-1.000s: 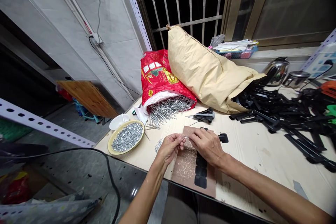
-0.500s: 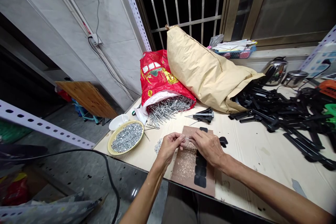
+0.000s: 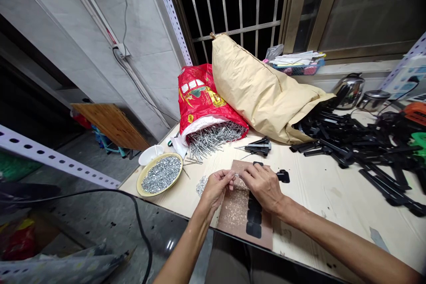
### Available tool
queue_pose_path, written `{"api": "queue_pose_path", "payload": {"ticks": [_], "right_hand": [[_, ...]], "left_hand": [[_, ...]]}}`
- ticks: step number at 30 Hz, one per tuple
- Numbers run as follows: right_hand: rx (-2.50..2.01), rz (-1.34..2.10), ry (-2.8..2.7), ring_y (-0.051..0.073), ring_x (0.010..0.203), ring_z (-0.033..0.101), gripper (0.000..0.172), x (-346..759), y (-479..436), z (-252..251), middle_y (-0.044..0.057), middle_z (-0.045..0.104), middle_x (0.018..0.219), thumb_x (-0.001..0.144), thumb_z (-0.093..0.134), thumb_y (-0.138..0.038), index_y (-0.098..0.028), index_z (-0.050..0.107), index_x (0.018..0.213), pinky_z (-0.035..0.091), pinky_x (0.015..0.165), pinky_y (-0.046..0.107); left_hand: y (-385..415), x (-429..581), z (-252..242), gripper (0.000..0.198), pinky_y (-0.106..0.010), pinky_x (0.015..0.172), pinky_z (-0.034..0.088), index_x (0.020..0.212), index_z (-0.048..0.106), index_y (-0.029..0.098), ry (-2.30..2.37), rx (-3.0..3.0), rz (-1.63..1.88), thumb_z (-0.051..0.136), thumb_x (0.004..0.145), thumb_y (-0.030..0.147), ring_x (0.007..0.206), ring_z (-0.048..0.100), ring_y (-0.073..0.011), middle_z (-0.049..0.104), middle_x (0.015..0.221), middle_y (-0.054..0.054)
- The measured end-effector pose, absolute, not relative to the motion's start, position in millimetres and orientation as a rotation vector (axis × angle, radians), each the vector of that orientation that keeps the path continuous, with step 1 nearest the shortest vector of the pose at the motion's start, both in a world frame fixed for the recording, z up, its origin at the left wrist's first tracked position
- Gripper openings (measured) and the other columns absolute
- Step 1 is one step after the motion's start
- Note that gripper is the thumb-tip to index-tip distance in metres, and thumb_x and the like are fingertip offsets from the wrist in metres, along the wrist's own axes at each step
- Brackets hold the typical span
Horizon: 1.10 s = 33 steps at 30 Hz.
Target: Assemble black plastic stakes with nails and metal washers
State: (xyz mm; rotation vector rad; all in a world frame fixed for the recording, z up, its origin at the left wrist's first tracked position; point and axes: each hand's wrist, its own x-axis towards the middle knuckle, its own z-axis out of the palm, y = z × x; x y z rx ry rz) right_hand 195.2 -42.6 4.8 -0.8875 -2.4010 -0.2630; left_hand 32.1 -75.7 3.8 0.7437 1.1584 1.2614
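My left hand (image 3: 218, 187) is closed in a pinch over the brown board (image 3: 229, 217), its fingertips on a small silver piece too tiny to make out. My right hand (image 3: 262, 186) faces it, fingers curled and nearly touching the left fingertips. A thin metal rod end shows between the two hands. Out of the right hand's far side sticks the square end of a black plastic part (image 3: 283, 176); its middle is hidden by the hand. Several black square pads (image 3: 254, 217) run in a column along the board, partly under the right hand.
A yellow bowl (image 3: 140, 186) of small silver pieces stands at the left edge, beside a white dish (image 3: 150, 154). Metal rods spill from a red bag (image 3: 199, 91). A tan paper sack (image 3: 262, 88) lies behind. Black plastic parts (image 3: 336, 142) are heaped at right.
The black part's end has shifted slightly upward and shows more of its stem beside the right hand. The fingertips of both hands have drawn slightly closer together.
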Motion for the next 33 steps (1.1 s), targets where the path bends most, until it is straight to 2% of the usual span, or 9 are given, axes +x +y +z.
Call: {"api": "queue_pose_path", "payload": {"ticks": [6,10,13,22,29,33], "right_hand": [[-0.967,-0.156,-2.351,0.015,0.069,0.048,0.021,193,-41,-1,0.002,0.058,0.076,0.093,0.044,-0.028,-0.019,0.055,0.078,0.025,0.06,0.028],[-0.895,-0.199,-2.394,0.016,0.075,0.05,0.017,195,-40,-1,0.002,0.058,0.077,0.093,0.043,-0.021,-0.019,0.055,0.08,0.025,0.061,0.028],[-0.887,-0.198,-2.401,0.015,0.072,0.05,0.02,196,-41,0,0.002,0.058,0.075,0.093,0.041,-0.018,-0.019,0.055,0.079,0.025,0.059,0.027],[-1.0,0.196,-2.338,0.012,0.069,0.055,0.025,196,-40,7,0.001,0.059,0.08,0.095,0.039,-0.032,-0.02,0.058,0.086,0.032,0.056,0.024],[-0.89,-0.222,-2.438,0.017,0.075,0.049,0.019,195,-44,7,0.001,0.058,0.076,0.092,0.044,-0.02,-0.021,0.059,0.079,0.027,0.065,0.03],[-0.941,-0.201,-2.385,0.017,0.076,0.049,0.019,197,-42,6,0.002,0.059,0.077,0.092,0.045,-0.022,-0.02,0.06,0.08,0.028,0.067,0.03]], "left_hand": [[-75,30,4,0.032,-0.018,0.046,0.037,0.071,0.063,0.009,1.215,0.792,1.277,0.078,0.061,0.036,0.047,0.046,-0.0045,0.056,0.062,0.001],[-75,30,3,0.032,-0.018,0.046,0.037,0.07,0.063,0.009,1.216,0.817,1.278,0.076,0.062,0.037,0.047,0.046,-0.0046,0.056,0.061,0.001],[-75,31,3,0.032,-0.018,0.046,0.038,0.069,0.062,0.009,1.232,0.835,1.3,0.076,0.063,0.038,0.048,0.046,-0.0053,0.056,0.062,0.0],[-77,32,7,0.032,-0.019,0.047,0.038,0.074,0.065,0.009,1.289,0.892,1.331,0.074,0.065,0.039,0.047,0.047,-0.0057,0.057,0.061,0.001],[-78,31,-2,0.036,-0.019,0.047,0.038,0.07,0.063,0.009,1.244,0.761,1.258,0.078,0.058,0.04,0.046,0.046,-0.0051,0.059,0.063,-0.001],[-79,12,-4,0.032,-0.02,0.048,0.039,0.072,0.063,0.01,1.367,0.813,1.303,0.075,0.062,0.039,0.046,0.048,-0.0067,0.058,0.062,-0.001]]}}
